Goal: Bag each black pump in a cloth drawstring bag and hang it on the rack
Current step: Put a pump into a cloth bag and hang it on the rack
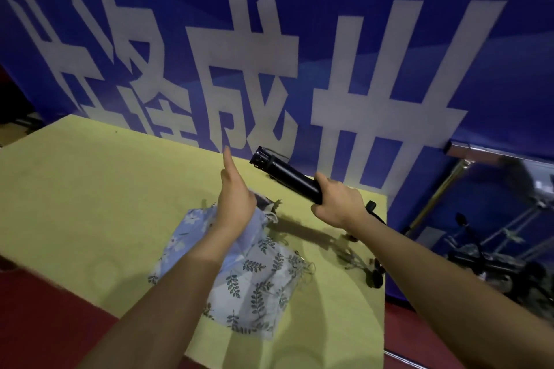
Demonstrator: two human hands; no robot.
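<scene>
Head view: right hand grips black pump near table edge

Two cloth bags lie overlapped on the worktop, left of the pump raised above it. A banner stands behind; a rack stands right.

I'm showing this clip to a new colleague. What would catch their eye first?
First, the blue banner with huge white characters filling the background. Then the black pump, gripped by the right hand and held tilted above the yellow table. The left hand holds the mouth of a blue floral bag, beside a leaf-print bag.
</scene>
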